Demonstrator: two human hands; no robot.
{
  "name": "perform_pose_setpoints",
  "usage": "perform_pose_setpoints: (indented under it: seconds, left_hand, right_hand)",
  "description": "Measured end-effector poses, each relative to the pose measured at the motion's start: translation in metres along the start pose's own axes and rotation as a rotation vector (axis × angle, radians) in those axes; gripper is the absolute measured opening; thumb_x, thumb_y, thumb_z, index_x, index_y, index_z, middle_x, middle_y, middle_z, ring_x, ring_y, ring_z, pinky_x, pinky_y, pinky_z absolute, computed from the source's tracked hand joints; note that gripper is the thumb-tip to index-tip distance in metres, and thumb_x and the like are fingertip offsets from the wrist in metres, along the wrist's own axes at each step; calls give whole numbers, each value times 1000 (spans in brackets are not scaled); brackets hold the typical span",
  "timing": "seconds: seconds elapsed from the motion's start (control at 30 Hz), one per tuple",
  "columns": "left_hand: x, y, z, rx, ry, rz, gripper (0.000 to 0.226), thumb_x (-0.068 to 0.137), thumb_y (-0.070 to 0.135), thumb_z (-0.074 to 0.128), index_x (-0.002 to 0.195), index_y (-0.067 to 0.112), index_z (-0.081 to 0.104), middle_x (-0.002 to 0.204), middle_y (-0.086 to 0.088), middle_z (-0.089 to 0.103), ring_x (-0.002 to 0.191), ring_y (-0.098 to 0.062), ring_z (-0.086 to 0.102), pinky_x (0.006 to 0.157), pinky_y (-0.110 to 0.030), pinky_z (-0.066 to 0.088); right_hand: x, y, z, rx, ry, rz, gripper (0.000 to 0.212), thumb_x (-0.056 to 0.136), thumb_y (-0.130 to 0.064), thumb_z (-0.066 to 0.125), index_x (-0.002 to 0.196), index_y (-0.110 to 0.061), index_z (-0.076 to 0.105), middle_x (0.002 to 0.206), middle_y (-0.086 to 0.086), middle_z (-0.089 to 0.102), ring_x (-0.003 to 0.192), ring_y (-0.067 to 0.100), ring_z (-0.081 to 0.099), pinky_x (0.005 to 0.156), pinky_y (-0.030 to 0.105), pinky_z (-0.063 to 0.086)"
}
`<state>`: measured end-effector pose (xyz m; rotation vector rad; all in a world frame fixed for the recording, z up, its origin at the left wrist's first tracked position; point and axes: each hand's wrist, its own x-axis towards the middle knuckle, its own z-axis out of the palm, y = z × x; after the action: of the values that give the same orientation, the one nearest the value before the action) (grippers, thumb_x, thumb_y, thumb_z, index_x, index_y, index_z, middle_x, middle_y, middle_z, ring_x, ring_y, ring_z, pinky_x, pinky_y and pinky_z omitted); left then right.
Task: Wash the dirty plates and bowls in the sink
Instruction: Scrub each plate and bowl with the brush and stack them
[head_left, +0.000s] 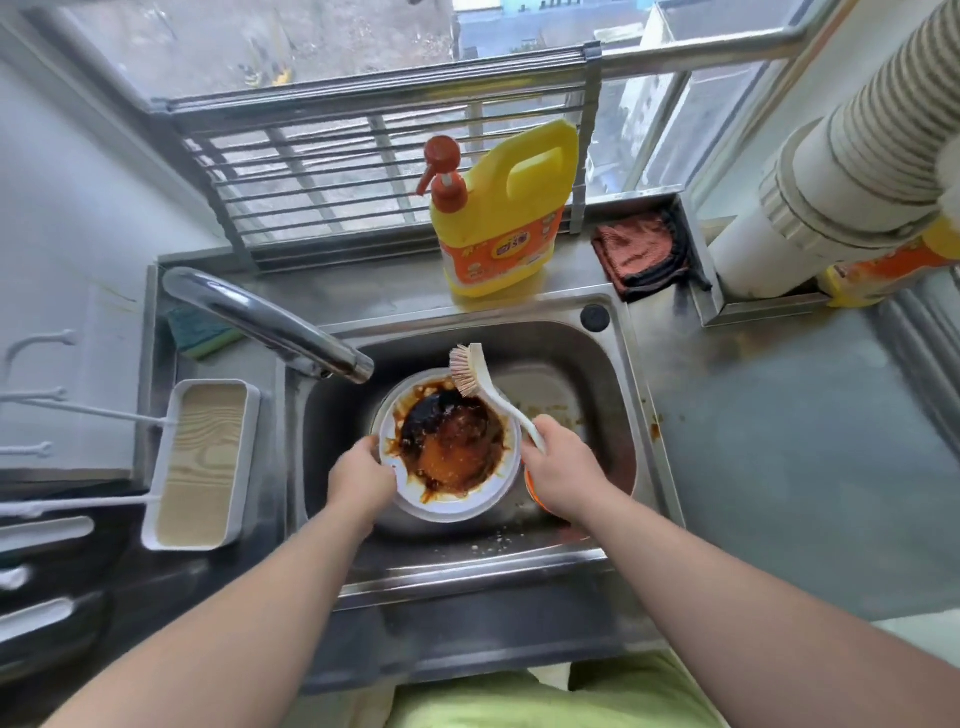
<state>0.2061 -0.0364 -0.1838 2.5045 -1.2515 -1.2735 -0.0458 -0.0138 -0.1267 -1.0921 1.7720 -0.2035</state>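
Note:
A white plate smeared with dark brown and orange sauce is held over the steel sink. My left hand grips the plate's left rim. My right hand grips the white handle of a dish brush, whose pale bristle head sits at the plate's far edge. Another dirty plate lies in the basin behind, partly hidden. An orange bowl peeks out under my right hand.
The faucet reaches over the sink from the left. A yellow detergent bottle stands on the back ledge, a reddish cloth to its right. A sponge and a white tray lie left of the sink.

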Motion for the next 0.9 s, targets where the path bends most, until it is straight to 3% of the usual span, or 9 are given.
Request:
perform_pose_setpoints:
  seconds: [0.07, 0.2, 0.3, 0.53, 0.63, 0.77, 0.83, 0.9]
  left_hand:
    - [7, -1, 2, 3, 16, -13, 45, 99, 16, 66, 143, 23, 58, 119, -2, 68, 101, -19, 59, 79, -35, 51]
    - [17, -2, 3, 208, 75, 47, 38, 95, 9, 67, 132, 18, 61, 114, -6, 68, 100, -25, 65, 81, -41, 61]
    - [18, -2, 6, 307, 89, 73, 33, 93, 5, 66, 123, 11, 59, 113, -9, 63, 97, -28, 64, 79, -40, 60]
    - [7, 2, 11, 377, 51, 52, 37, 94, 6, 67, 126, 10, 48, 118, -11, 57, 101, -32, 64, 85, -46, 62]
    - [4, 6, 12, 372, 40, 75, 42, 97, 8, 67, 132, 9, 45, 123, -13, 56, 101, -29, 65, 80, -39, 61]
    - [6, 8, 11, 212, -44, 28, 32, 100, 6, 54, 128, 10, 39, 114, -11, 57, 94, -26, 60, 66, -34, 51]
    - [8, 5, 12, -17, -142, -52, 26, 102, 7, 47, 125, 15, 42, 115, -11, 62, 95, -26, 63, 71, -38, 58]
    - [7, 3, 9, -377, -270, -167, 30, 105, 5, 41, 129, 19, 52, 116, -11, 70, 101, -32, 69, 83, -52, 64]
  right_hand:
    - [17, -6, 9, -35, -52, -28, 18, 109, -27, 51, 92, -25, 50, 90, -1, 60, 77, 14, 56, 62, 26, 40]
    - [33, -7, 27, -15, -103, 18, 7, 109, -27, 51, 106, -23, 55, 96, 3, 65, 86, 18, 62, 71, 34, 50]
    - [32, -11, 30, 71, -79, 54, 8, 109, -25, 51, 103, -26, 55, 94, 1, 62, 79, 13, 58, 62, 26, 44]
    - [28, -12, 31, 241, -100, 115, 6, 110, -25, 53, 105, -27, 57, 94, 2, 61, 77, 12, 54, 64, 23, 44]
    - [27, -8, 34, 290, -67, 126, 11, 109, -23, 54, 99, -25, 57, 90, 2, 59, 76, 13, 51, 65, 25, 45]
    - [25, -8, 34, 325, -44, 118, 13, 109, -21, 55, 96, -25, 56, 88, 1, 58, 75, 13, 50, 64, 23, 43]
    - [23, -9, 32, 322, -36, 105, 11, 109, -21, 56, 98, -24, 57, 88, 1, 59, 77, 14, 51, 65, 24, 45]
    - [19, -7, 26, 304, -27, 83, 9, 108, -22, 56, 99, -22, 59, 90, 4, 61, 81, 17, 53, 70, 31, 50]
